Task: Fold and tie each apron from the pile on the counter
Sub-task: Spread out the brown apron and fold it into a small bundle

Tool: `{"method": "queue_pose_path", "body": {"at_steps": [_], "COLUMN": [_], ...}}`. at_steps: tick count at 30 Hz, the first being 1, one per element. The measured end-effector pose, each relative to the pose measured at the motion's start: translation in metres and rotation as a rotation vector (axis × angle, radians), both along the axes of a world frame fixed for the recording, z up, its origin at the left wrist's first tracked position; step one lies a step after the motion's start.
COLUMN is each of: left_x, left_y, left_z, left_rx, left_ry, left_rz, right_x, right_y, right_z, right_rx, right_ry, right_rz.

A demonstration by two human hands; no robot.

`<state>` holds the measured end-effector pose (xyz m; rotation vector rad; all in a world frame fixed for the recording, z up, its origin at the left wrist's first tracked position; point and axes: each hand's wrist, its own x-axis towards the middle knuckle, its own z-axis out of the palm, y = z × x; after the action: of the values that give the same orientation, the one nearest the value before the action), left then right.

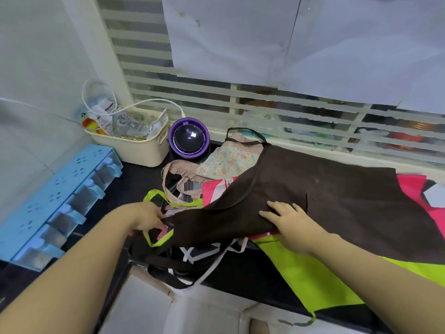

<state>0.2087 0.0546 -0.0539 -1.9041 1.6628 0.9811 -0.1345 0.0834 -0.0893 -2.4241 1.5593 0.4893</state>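
Dark counter [139, 177] under a slatted window [265, 102] holds the apron pile [224, 162], brown apron [325, 189] topmost; right hand [289, 222] presses it with flat spread fingers, left hand [149, 218] seemingly pinches its corner, so the first fold looks begun and next needs that corner carried across.

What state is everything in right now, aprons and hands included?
Brown apron, spread unfolded on top, untied.
Left hand, grips the brown apron's left corner.
Right hand, flat on the brown apron.
Pink apron, unfolded under the brown one.
Green apron, unfolded, lowest, hanging over the counter edge.
Floral apron, crumpled at the back.
Basket, full of packets.
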Motion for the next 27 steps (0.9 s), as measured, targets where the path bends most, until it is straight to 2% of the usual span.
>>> {"method": "queue_pose_path", "body": {"at_steps": [2,6,9,13,17,24,27], "left_x": [-0.009,-0.036,-0.049,-0.061,-0.079,-0.095,-0.093], "left_y": [-0.001,0.001,-0.001,-0.003,-0.007,-0.013,-0.01], "left_z": [-0.006,-0.02,-0.04,-0.048,-0.048,-0.044,-0.036], "left_rx": [-0.124,-0.285,-0.422,-0.525,-0.523,-0.507,-0.474], "left_ry": [0.003,0.306,0.343,0.389,0.164,-0.225,-0.335], "left_rz": [-0.098,-0.06,-0.109,-0.193,-0.432,-0.522,-0.562], "right_x": [0.009,0.028,0.043,0.059,0.072,0.088,0.094], "right_y": [0.002,-0.005,-0.023,-0.055,-0.075,-0.092,-0.099], "right_z": [0.0,0.008,0.016,0.023,0.024,0.017,0.016], "right_rx": [-0.011,-0.018,-0.054,-0.065,-0.055,-0.065,-0.095], "right_ry": [-0.03,-0.155,-0.18,-0.123,-0.016,0.142,0.171], "right_rz": [0.04,0.053,0.058,0.087,0.167,0.244,0.299]}}
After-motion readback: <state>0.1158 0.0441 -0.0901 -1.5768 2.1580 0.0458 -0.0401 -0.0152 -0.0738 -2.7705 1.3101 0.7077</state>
